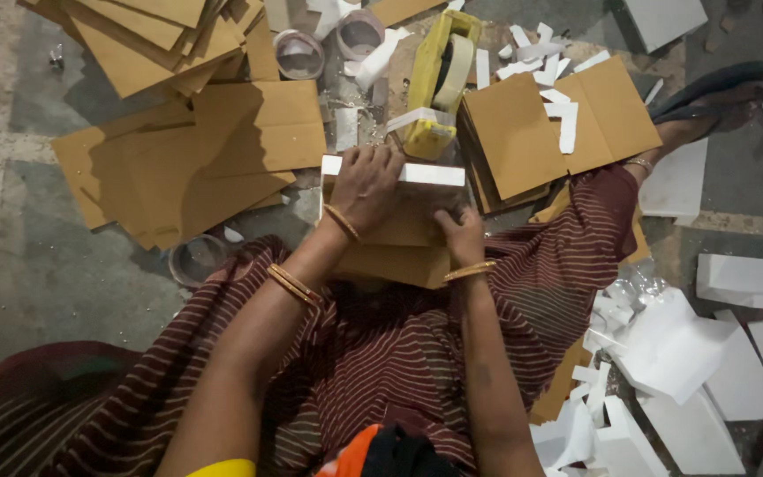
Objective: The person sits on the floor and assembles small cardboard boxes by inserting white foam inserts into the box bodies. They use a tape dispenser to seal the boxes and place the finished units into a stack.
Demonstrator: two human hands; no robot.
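Observation:
I sit on the floor with a brown cardboard box (399, 252) on my lap. A white foam block (430, 174) lies along the box's far top edge. My left hand (366, 181) rests palm down on the box, its fingers over the left part of the foam. Lower and to the right, my right hand (463, 234) presses its closed fingers against the box just under the foam. A yellow tape dispenser (441, 79) with a roll of pale tape stands right behind the box.
Flat brown cardboard sheets (196, 150) lie piled at left and another stack (558, 124) at right. Two tape rolls (299, 53) sit at the back. White foam pieces (673, 353) are scattered at right. A foot in a dark sandal (717, 93) is at top right.

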